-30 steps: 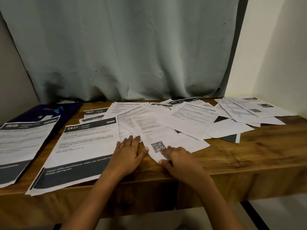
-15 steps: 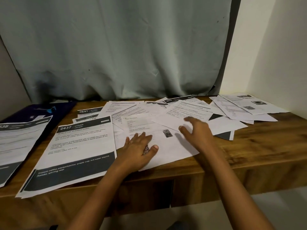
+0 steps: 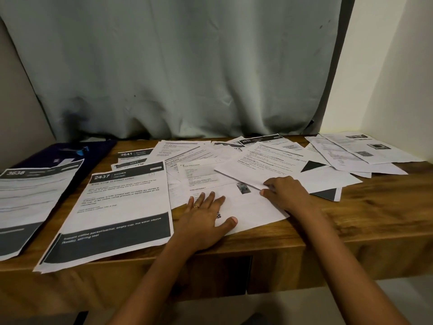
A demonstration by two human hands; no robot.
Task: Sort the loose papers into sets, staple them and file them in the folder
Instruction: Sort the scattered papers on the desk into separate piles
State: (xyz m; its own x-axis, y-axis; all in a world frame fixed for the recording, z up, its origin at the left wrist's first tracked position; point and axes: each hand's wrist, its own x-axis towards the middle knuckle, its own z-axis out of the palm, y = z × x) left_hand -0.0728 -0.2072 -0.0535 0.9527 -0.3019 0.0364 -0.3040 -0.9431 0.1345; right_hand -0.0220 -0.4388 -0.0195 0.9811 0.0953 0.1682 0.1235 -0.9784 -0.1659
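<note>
While the left hand (image 3: 206, 216) stays spread flat on the QR-code sheet (image 3: 253, 207) at the front of the wooden desk (image 3: 363, 219), the right hand (image 3: 287, 193) has reached past it to pinch the corner of the text sheet (image 3: 264, 165) — sorting likely continues, the dark-blue folder (image 3: 98, 148) lying far left.

White papers (image 3: 255, 205) with dark grey bands, navy folder (image 3: 93, 152), brown wood-grain desk (image 3: 375, 207), pale grey-green curtain (image 3: 187, 66).

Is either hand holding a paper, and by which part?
The right hand pinches a printed sheet by its near edge; the left hand presses flat on another sheet.
</note>
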